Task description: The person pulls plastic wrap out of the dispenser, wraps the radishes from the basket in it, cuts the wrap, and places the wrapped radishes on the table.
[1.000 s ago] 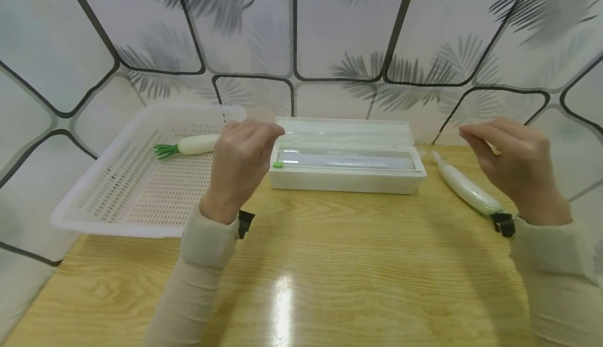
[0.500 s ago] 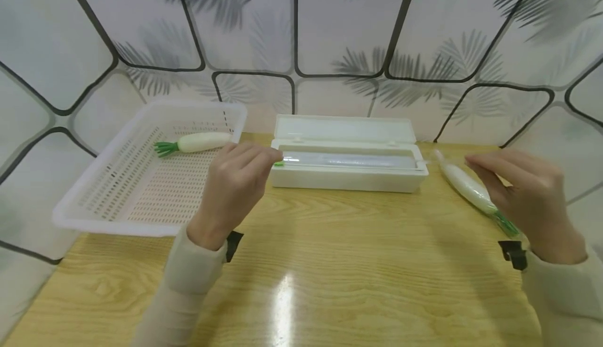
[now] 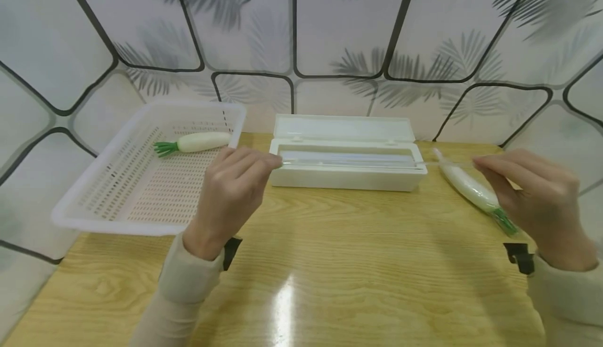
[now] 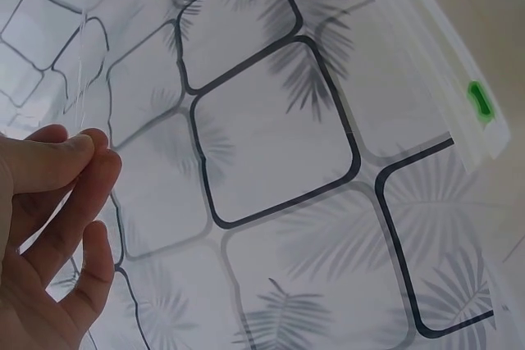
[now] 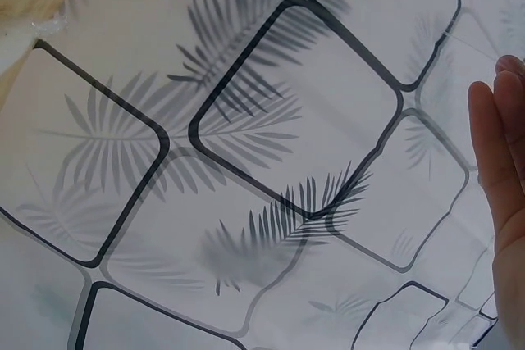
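Observation:
A sheet of clear cling film (image 3: 443,164) stretches between my hands, over the front of a white cling film dispenser box (image 3: 348,180) with its lid raised. My left hand (image 3: 231,195) pinches one corner between thumb and fingertips; in the left wrist view the film's edge (image 4: 80,92) rises from the pinch. Across from it, my right hand (image 3: 542,195) pinches the other end; only its fingers (image 5: 496,145) enter the right wrist view. Beside the right hand lies a white radish (image 3: 471,187) wrapped in clear film, its green stems at the near end.
At the left stands a white perforated basket (image 3: 118,229) holding a bare white radish (image 3: 202,142). The dispenser's green slider (image 4: 480,102) shows in the left wrist view. A patterned wall covering (image 3: 348,22) rises behind the wooden table (image 3: 353,273).
Both hands have come down and nearer the body, the right one also shifting right. The film's edge between them now shows as a taut line. The green slider is now hidden in the head view.

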A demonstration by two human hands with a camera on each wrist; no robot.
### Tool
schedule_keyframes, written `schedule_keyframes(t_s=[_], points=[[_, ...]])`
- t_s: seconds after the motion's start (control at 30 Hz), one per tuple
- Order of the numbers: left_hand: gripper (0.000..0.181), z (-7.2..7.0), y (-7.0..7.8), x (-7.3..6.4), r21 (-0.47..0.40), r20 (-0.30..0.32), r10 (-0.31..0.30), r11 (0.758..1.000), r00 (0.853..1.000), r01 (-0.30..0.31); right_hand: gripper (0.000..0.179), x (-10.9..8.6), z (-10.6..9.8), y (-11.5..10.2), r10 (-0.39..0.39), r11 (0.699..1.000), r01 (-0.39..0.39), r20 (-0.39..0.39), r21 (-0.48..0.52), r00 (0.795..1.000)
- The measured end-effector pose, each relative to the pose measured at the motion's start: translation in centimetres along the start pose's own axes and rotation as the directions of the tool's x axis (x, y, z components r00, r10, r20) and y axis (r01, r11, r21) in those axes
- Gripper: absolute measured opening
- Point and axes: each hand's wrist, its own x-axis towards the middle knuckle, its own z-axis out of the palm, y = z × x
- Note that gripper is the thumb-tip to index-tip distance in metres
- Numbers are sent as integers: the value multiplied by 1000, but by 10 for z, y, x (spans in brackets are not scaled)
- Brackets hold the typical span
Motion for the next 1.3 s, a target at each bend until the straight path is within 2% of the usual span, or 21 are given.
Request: schedule_keyframes(t_s=[0.33, 0.5, 0.57, 0.73, 0.93, 1.17, 1.3], points=[[19, -3, 8, 1, -22, -9, -23, 999, 1000, 23, 54, 5, -3, -2, -6, 1000, 6, -13, 7, 1000], [20, -3, 11, -2, -20, -3, -15, 1000, 1000, 15, 54, 4, -6, -6, -2, 1000, 2, -9, -5, 1000], [18, -4, 13, -5, -16, 2, 8, 1000, 1000, -8, 55, 3, -8, -9, -5, 1000, 5, -7, -7, 1000], [12, -9, 17, -16, -23, 39, 72, 997, 997, -71, 54, -6, -10, -16, -22, 1000, 22, -9, 8, 1000], [25, -15, 26, -33, -24, 96, 124, 992, 988, -122, 53, -22, -18, -26, -45, 999, 45, 56, 18, 997], [29, -17, 36, -49, -10, 150, 163, 987, 975, -163, 51, -40, -19, -39, -81, 996, 78, 72, 43, 994], [30, -19, 38, -56, 0, 171, 183, 983, 968, -185, 51, -51, -22, -44, -99, 995, 95, 121, 34, 988]])
